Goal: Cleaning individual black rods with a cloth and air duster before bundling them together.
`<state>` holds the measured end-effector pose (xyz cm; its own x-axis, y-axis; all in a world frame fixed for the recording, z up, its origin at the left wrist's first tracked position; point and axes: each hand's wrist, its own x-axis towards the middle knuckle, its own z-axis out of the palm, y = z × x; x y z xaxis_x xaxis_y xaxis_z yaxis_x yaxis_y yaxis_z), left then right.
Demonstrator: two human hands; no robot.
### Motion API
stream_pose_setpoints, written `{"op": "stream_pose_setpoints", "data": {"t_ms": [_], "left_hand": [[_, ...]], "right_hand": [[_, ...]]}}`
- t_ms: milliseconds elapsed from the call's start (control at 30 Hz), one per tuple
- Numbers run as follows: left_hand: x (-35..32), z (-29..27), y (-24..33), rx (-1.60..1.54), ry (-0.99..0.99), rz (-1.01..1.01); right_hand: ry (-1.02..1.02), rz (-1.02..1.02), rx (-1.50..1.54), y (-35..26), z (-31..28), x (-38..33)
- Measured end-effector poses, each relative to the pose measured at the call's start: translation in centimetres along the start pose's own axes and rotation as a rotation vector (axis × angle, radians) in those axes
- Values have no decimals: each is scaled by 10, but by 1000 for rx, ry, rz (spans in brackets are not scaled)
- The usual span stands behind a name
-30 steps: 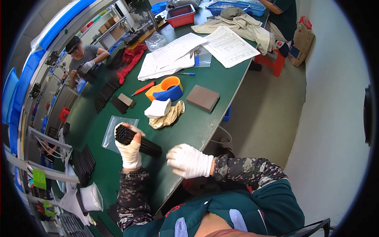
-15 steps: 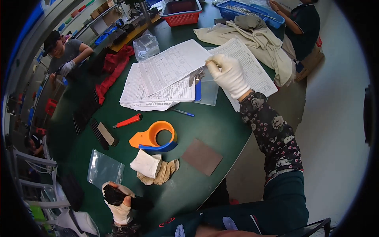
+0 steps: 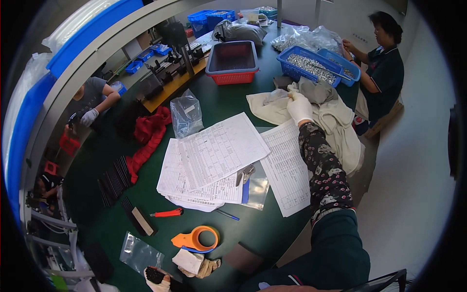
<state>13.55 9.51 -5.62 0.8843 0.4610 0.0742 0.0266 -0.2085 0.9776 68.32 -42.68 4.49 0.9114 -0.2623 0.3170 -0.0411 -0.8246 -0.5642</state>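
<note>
My right arm is stretched long across the green table point(image 3: 214, 104) toward one o'clock, the patterned sleeve lying over the printed sheets point(image 3: 221, 148); my right hand point(image 3: 299, 108), in a white glove, is at the far end of that reach, fingers drawn together in a pinch on the near edge of the beige cloth point(image 3: 335, 119); the cloth lies heaped at one o'clock, just short of the blue basket point(image 3: 318, 63) of small metal parts, with a grey rag on top of it.

My left hand point(image 3: 158, 278), also gloved white, sits low at seven o'clock, almost at the bottom edge of my view; it is closed round a bundle of black strips point(image 3: 154, 275), the ends showing above the fingers; the wrist is cut off by the rim, so I cannot tell how the arm bends.

Just beside that hand, at six o'clock, lie a folded white cloth and a tan glove point(image 3: 209, 266); an orange tape dispenser point(image 3: 197, 238) sits just beyond them; a clear plastic bag point(image 3: 138, 253) lies flat at seven o'clock; a red basket point(image 3: 232, 61) stands at twelve.
</note>
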Motion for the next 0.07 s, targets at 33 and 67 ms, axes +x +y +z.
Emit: {"op": "stream_pose_setpoints", "data": {"t_ms": [33,67], "left_hand": [[1,-1,-12,14,12,-10],[0,1,-12,35,39,-8]], "right_hand": [[2,2,-22,6,6,14],[5,-7,-26,5,13,26]]}}
